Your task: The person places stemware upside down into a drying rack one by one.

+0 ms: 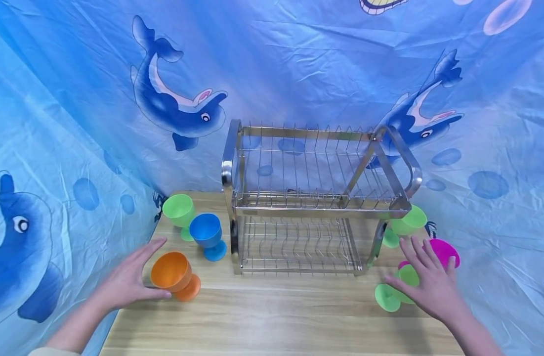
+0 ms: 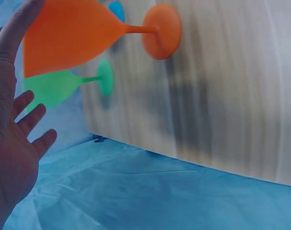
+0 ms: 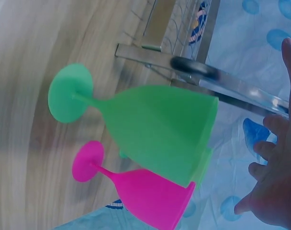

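My left hand point(image 1: 125, 279) is beside an orange goblet point(image 1: 171, 272), thumb and fingers spread around its left side. In the left wrist view the thumb overlaps the goblet's bowl point(image 2: 73, 33); I cannot tell whether it touches. Behind stand a blue goblet point(image 1: 206, 231) and a green goblet point(image 1: 179, 210). On the right, my right hand point(image 1: 432, 287) hovers with spread fingers over the nearer green goblet point(image 1: 407, 282), partly covering it. The right wrist view shows that green goblet point(image 3: 155, 129) apart from the fingers. A pink goblet point(image 1: 447, 252) and another green goblet point(image 1: 409, 221) stand behind it.
A two-tier metal dish rack point(image 1: 289, 213) stands at the middle back of the wooden table point(image 1: 272, 316), between the two groups of goblets. Blue sheets printed with dolphins point(image 1: 178, 109) hang close at the back and both sides.
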`<state>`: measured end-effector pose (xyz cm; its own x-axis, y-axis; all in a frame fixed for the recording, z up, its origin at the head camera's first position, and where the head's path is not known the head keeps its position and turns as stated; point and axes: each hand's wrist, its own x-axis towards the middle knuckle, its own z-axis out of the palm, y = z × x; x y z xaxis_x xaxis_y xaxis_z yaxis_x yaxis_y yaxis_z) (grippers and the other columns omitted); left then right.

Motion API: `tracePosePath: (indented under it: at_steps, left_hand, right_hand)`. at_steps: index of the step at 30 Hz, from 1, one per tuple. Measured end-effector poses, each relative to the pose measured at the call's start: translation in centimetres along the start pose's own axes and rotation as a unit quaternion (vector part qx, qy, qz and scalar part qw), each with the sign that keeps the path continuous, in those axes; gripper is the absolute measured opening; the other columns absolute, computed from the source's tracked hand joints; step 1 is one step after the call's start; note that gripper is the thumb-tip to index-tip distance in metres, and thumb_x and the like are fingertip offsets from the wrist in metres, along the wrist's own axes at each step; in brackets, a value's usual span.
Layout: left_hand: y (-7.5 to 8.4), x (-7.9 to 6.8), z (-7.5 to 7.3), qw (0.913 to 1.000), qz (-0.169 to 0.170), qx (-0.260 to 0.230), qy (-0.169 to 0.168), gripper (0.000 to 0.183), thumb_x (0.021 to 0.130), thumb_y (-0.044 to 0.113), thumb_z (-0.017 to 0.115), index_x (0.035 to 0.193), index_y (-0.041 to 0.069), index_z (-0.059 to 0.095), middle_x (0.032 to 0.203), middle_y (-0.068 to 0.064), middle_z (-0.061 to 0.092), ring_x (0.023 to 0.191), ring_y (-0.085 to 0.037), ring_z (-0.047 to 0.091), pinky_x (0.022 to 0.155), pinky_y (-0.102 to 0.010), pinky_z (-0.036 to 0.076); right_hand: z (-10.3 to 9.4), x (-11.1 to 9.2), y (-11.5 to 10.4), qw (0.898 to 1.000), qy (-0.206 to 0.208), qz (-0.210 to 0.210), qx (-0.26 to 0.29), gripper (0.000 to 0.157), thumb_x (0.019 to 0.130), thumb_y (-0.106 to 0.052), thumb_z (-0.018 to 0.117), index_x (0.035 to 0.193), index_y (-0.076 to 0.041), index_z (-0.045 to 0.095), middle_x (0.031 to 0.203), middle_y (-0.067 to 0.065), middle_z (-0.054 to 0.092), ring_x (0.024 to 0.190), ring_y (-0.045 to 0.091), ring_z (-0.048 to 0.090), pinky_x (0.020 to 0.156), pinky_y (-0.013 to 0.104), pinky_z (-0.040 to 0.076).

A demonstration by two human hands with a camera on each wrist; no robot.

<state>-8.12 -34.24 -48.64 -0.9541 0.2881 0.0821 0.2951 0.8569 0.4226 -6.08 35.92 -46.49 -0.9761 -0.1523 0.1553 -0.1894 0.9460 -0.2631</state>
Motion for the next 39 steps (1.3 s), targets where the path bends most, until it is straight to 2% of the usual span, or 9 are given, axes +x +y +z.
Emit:
tracePosePath:
  at_steps: [4, 9, 13, 15, 17, 21, 27, 33, 39]
  left_hand:
    - [-0.2, -0.2, 0.8, 0.9996, -0.027, -0.006, 0.004, 0.134, 0.063, 0.069, 0.096, 0.169, 0.019, 0.032, 0.162, -0.026, 0.044, 0.138, -0.057, 0.046, 0.093, -0.089, 0.043]
    - [-0.1, -0.3, 1.6, 0.9973, -0.062, -0.038, 0.006, 0.127, 0.065, 0.062, 0.098, 0.166, 0.014, 0.036, 0.158, -0.029, 0.047, 0.136, -0.056, 0.048, 0.095, -0.087, 0.044]
    - [0.1, -0.4, 2.1, 0.995, -0.068, -0.071, 0.02, 0.12, 0.067, 0.055, 0.1, 0.161, 0.009, 0.042, 0.154, -0.028, 0.052, 0.134, -0.054, 0.052, 0.097, -0.083, 0.046]
    - [0.1, -0.5, 2.4, 0.9936, -0.066, -0.087, 0.027, 0.114, 0.069, 0.052, 0.1, 0.158, 0.008, 0.045, 0.152, -0.025, 0.055, 0.133, -0.049, 0.055, 0.101, -0.075, 0.05]
    - [0.1, -0.5, 2.7, 0.9918, -0.07, -0.102, 0.031, 0.109, 0.07, 0.049, 0.1, 0.156, 0.008, 0.047, 0.149, -0.021, 0.059, 0.13, -0.045, 0.058, 0.105, -0.057, 0.056]
    - [0.3, -0.7, 3.1, 0.9881, -0.08, -0.126, 0.038, 0.099, 0.073, 0.045, 0.1, 0.151, 0.009, 0.051, 0.141, -0.013, 0.064, 0.125, -0.038, 0.062, 0.098, -0.029, 0.058]
    - [0.8, -0.8, 3.3, 0.9836, -0.095, -0.147, 0.047, 0.088, 0.078, 0.041, 0.098, 0.149, 0.013, 0.055, 0.138, -0.01, 0.066, 0.12, -0.034, 0.063, 0.094, -0.038, 0.061]
    - [1.8, -0.7, 2.8, 0.9819, -0.096, -0.156, 0.048, 0.084, 0.079, 0.039, 0.097, 0.147, 0.014, 0.056, 0.135, -0.008, 0.068, 0.117, -0.029, 0.063, 0.094, -0.03, 0.06]
    - [3.7, -0.4, 2.3, 0.9777, -0.097, -0.182, 0.039, 0.084, 0.08, 0.038, 0.097, 0.147, 0.011, 0.054, 0.139, -0.009, 0.065, 0.12, -0.032, 0.063, 0.094, -0.026, 0.058]
  right_hand:
    - [0.3, -0.2, -0.4, 1.0, -0.001, -0.007, 0.001, 0.108, 0.091, -0.059, 0.078, 0.173, -0.022, 0.017, 0.176, 0.02, 0.015, 0.164, 0.041, 0.0, 0.117, 0.082, -0.017]
    - [0.7, -0.4, -1.1, 1.0, -0.006, -0.018, 0.013, 0.107, 0.092, -0.058, 0.078, 0.172, -0.018, 0.019, 0.178, 0.018, 0.011, 0.165, 0.038, -0.001, 0.125, 0.069, -0.018]
    - [1.3, -0.4, -1.5, 0.999, 0.007, -0.038, 0.025, 0.105, 0.09, -0.055, 0.081, 0.171, -0.016, 0.025, 0.176, 0.021, 0.018, 0.165, 0.038, 0.005, 0.129, 0.063, -0.015]
    - [1.6, -0.4, -1.8, 0.999, 0.011, -0.045, 0.027, 0.105, 0.09, -0.055, 0.082, 0.171, -0.018, 0.027, 0.174, 0.023, 0.023, 0.165, 0.038, 0.007, 0.131, 0.062, -0.011]
    - [2.1, -0.4, -2.2, 0.998, 0.012, -0.051, 0.029, 0.105, 0.089, -0.056, 0.082, 0.171, -0.018, 0.028, 0.173, 0.023, 0.026, 0.165, 0.036, 0.009, 0.132, 0.061, -0.008]
    - [2.8, -0.3, -3.0, 0.996, 0.024, -0.069, 0.043, 0.103, 0.087, -0.055, 0.084, 0.168, -0.014, 0.035, 0.169, 0.025, 0.035, 0.165, 0.033, 0.013, 0.134, 0.058, -0.004]
    - [4.1, -0.5, -4.5, 0.995, 0.021, -0.08, 0.056, 0.101, 0.086, -0.055, 0.085, 0.165, -0.011, 0.041, 0.168, 0.024, 0.038, 0.164, 0.032, 0.018, 0.135, 0.051, -0.002]
    - [5.8, -0.2, -6.0, 0.992, 0.023, -0.103, 0.068, 0.101, 0.085, -0.057, 0.085, 0.167, -0.018, 0.04, 0.169, 0.016, 0.039, 0.157, 0.041, 0.032, 0.136, 0.044, 0.002]
    - [7.1, 0.6, -7.8, 0.985, 0.049, -0.15, 0.069, 0.103, 0.082, -0.063, 0.085, 0.164, -0.014, 0.044, 0.165, 0.015, 0.046, 0.15, 0.039, 0.044, 0.134, 0.028, 0.003]
